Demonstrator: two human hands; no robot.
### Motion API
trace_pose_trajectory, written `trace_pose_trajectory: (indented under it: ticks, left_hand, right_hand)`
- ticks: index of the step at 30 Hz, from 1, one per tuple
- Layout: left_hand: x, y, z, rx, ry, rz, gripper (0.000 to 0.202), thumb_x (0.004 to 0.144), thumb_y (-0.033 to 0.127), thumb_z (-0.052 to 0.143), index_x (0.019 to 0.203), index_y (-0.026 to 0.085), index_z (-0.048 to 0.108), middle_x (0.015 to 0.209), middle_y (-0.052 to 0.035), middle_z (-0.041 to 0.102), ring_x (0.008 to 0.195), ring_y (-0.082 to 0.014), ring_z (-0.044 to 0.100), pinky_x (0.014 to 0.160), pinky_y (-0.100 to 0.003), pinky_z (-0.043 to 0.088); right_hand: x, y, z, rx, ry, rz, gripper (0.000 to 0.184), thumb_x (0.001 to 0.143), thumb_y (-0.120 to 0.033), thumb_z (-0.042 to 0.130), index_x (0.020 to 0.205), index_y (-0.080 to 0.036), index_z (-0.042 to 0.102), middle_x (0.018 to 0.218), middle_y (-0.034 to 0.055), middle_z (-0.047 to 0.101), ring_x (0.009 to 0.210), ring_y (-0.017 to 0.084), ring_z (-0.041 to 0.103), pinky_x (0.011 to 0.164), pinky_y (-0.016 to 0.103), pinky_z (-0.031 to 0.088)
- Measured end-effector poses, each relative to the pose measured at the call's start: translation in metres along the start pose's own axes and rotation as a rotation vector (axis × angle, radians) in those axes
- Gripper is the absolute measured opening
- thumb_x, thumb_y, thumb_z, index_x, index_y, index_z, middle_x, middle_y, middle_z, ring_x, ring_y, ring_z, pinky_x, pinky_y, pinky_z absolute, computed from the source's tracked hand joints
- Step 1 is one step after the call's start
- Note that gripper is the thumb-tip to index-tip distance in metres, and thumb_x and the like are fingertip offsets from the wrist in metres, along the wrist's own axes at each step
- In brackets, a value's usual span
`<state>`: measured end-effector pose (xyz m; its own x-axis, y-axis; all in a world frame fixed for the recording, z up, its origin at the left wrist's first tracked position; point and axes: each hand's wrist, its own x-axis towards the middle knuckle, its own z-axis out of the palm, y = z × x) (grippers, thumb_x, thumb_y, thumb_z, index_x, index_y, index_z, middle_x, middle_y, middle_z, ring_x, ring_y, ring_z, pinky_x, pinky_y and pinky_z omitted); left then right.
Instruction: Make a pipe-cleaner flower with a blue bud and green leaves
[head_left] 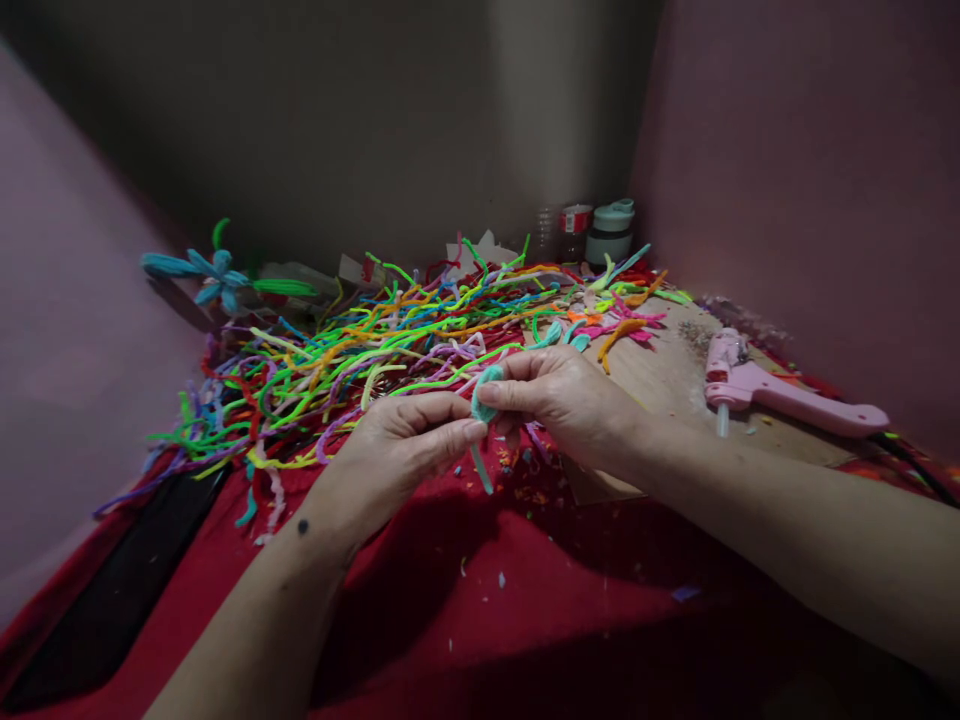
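Observation:
Between my two hands is a mint-green pipe cleaner [489, 393], bent into a small rounded shape, with a pale straight end hanging below the fingers. My left hand [420, 432] pinches its lower left side between thumb and finger. On the other side, my right hand [559, 395] grips its upper right part, thumb laid across it. The fingertips nearly meet. Behind the hands spreads a tangled heap of many-coloured pipe cleaners [352, 350]. A few more mint-green bent pieces [553, 335] lie just beyond my right hand.
A pink hot glue gun [787, 392] rests on a brown board [667, 365] at right. A blue pipe-cleaner flower [219, 280] is at far left, above a long black object [120, 580]. Pink and orange pieces [626, 325], a mint-lidded cup [611, 230] and a red cloth [450, 620] with scraps also show.

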<state>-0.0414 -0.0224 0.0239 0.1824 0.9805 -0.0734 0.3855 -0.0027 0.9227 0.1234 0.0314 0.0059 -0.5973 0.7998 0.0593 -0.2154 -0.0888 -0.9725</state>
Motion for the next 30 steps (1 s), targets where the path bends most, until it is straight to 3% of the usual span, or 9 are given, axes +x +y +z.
trace_pose_trajectory:
  ticks: [7, 13, 15, 18, 21, 25, 30]
  left_hand:
    - [0.0, 0.005, 0.007, 0.05, 0.058, -0.041, 0.024, 0.077, 0.035, 0.061, 0.063, 0.015, 0.058, 0.053, 0.0059, 0.036, 0.048, -0.0061, 0.026, 0.045, -0.022, 0.018]
    - [0.0, 0.005, 0.012, 0.011, 0.048, -0.056, 0.025, 0.076, 0.034, 0.061, 0.06, 0.016, 0.054, 0.054, 0.0055, 0.036, 0.048, -0.0067, 0.027, 0.045, -0.022, 0.02]
    - [-0.001, 0.003, 0.012, -0.052, 0.058, -0.061, 0.026, 0.076, 0.034, 0.062, 0.059, 0.016, 0.053, 0.052, 0.0056, 0.036, 0.048, -0.0064, 0.028, 0.045, -0.022, 0.02]
    - [-0.001, 0.0, 0.01, -0.213, 0.041, -0.082, 0.025, 0.074, 0.031, 0.066, 0.059, 0.015, 0.054, 0.051, 0.0058, 0.038, 0.046, -0.0053, 0.029, 0.044, -0.021, 0.02]
    - [-0.001, 0.0, 0.008, -0.362, -0.033, -0.107, 0.023, 0.073, 0.026, 0.067, 0.058, 0.014, 0.054, 0.049, 0.0063, 0.037, 0.043, -0.0038, 0.026, 0.042, -0.02, 0.017]
    - [-0.001, 0.001, 0.007, -0.425, -0.105, -0.119, 0.023, 0.074, 0.024, 0.065, 0.057, 0.014, 0.054, 0.047, 0.0067, 0.034, 0.042, -0.0031, 0.023, 0.041, -0.019, 0.014]
    - [-0.003, 0.0, 0.007, -0.278, -0.051, -0.097, 0.021, 0.075, 0.029, 0.066, 0.063, 0.013, 0.058, 0.052, 0.0058, 0.037, 0.045, -0.0039, 0.025, 0.043, -0.02, 0.017]
  right_hand:
    - [-0.003, -0.002, 0.001, -0.121, 0.117, -0.128, 0.02, 0.076, -0.027, 0.061, 0.063, -0.012, 0.063, 0.055, -0.0003, 0.056, 0.05, 0.009, 0.048, 0.051, 0.023, 0.038]
    - [-0.008, -0.002, 0.006, -0.42, 0.287, -0.415, 0.02, 0.078, -0.023, 0.059, 0.061, -0.015, 0.064, 0.062, -0.0004, 0.058, 0.062, 0.01, 0.048, 0.062, 0.024, 0.038]
    - [-0.006, -0.002, 0.004, -0.373, 0.256, -0.378, 0.019, 0.077, -0.023, 0.061, 0.062, -0.015, 0.065, 0.061, -0.0009, 0.058, 0.06, 0.01, 0.048, 0.06, 0.024, 0.039]
    - [0.0, -0.002, -0.001, -0.113, 0.09, -0.221, 0.011, 0.074, -0.026, 0.065, 0.073, -0.015, 0.069, 0.063, -0.0018, 0.061, 0.056, 0.009, 0.05, 0.056, 0.023, 0.04]
    - [0.006, 0.0, -0.005, 0.128, -0.056, -0.142, 0.016, 0.069, -0.024, 0.07, 0.084, -0.017, 0.07, 0.069, -0.0013, 0.065, 0.059, 0.009, 0.056, 0.059, 0.023, 0.044]
    - [0.007, 0.001, -0.007, 0.196, -0.064, -0.097, 0.011, 0.067, -0.023, 0.072, 0.072, -0.014, 0.069, 0.063, -0.0007, 0.064, 0.056, 0.008, 0.055, 0.056, 0.021, 0.043]
    - [0.006, 0.001, -0.007, 0.115, -0.059, -0.062, 0.017, 0.07, -0.027, 0.069, 0.063, -0.012, 0.065, 0.056, -0.0004, 0.059, 0.049, 0.007, 0.049, 0.049, 0.021, 0.038]
